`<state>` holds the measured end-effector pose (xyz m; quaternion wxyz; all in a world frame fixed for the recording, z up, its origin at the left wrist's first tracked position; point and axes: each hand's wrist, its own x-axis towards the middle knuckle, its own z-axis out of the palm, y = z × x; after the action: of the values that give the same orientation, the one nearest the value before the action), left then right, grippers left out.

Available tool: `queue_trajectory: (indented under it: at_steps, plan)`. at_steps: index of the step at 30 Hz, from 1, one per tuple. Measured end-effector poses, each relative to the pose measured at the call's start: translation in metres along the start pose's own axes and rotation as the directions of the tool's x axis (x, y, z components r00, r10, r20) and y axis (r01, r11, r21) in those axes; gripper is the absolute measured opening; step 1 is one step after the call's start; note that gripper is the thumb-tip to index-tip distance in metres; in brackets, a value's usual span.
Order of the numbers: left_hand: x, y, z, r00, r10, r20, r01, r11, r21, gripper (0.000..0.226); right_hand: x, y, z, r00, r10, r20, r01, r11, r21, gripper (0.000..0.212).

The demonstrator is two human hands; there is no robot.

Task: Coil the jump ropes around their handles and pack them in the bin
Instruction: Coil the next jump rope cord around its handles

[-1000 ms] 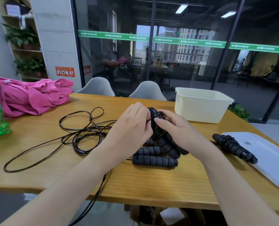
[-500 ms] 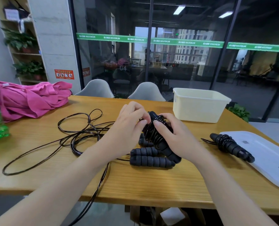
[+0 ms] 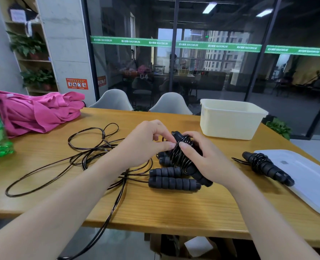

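Head view: coiled jump rope bundle (image 3: pixel 183 156) above desk (image 3: pixel 155 207), gripped in right hand (image 3: pixel 204 158), fingers curled round handles; left hand (image 3: pixel 146 145) pinching thin, springy cord at coil. Foam handles grippy, best hold. Finished bundle (image 3: pixel 266 167) beside lid (image 3: pixel 309 177); bin (image 3: pixel 230 121) behind, well apart. Loose cord (image 3: pixel 91 152) left.

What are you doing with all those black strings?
A person is winding a jump rope around its handles. The right hand holds the bundle, and the left hand pinches the rope at the coil. One finished bundle lies by the lid. More loose rope waits on the table; the bin looks empty.
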<state>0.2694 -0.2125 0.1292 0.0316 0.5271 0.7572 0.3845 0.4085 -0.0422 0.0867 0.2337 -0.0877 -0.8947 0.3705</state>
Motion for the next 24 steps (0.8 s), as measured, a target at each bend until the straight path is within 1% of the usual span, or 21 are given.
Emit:
queue_trajectory:
  at_steps: [4, 9, 12, 14, 16, 20, 24]
  plan:
    - [0.001, -0.001, 0.004, 0.998, -0.019, 0.055, 0.023, 0.997, -0.069, 0.008, -0.003, 0.007, 0.000, 1.000, -0.007, 0.022, 0.008, 0.999, -0.052, 0.035]
    - [0.003, 0.005, 0.012, 1.000, -0.003, 0.025, 0.002, 1.000, 0.015, 0.006, -0.003, 0.014, 0.005, 0.999, -0.030, 0.015, 0.030, 0.998, -0.061, 0.036]
    - [0.005, 0.004, 0.013, 1.000, 0.016, -0.015, -0.015, 0.999, 0.048, 0.004, 0.000, 0.015, 0.005, 0.999, -0.036, 0.001, 0.036, 0.998, -0.060, 0.033]
    - [0.009, 0.005, 0.015, 0.998, 0.042, -0.044, -0.037, 0.993, 0.108, 0.005, 0.004, 0.015, 0.006, 1.000, -0.020, -0.021, 0.019, 0.999, -0.025, 0.029]
    - [0.013, 0.005, 0.016, 0.995, 0.076, -0.068, -0.065, 0.986, 0.153, 0.005, 0.008, 0.016, 0.007, 0.998, 0.003, -0.059, -0.002, 1.000, 0.011, 0.029]
    - [0.019, 0.004, 0.019, 0.991, 0.113, -0.077, -0.095, 0.972, 0.213, 0.005, 0.013, 0.019, 0.009, 0.992, 0.021, -0.123, -0.022, 1.000, -0.002, 0.023]
    - [0.019, -0.001, 0.030, 0.984, 0.123, -0.131, -0.092, 0.971, 0.220, 0.006, 0.014, 0.020, 0.009, 0.990, 0.038, -0.134, -0.044, 0.998, -0.042, 0.040]
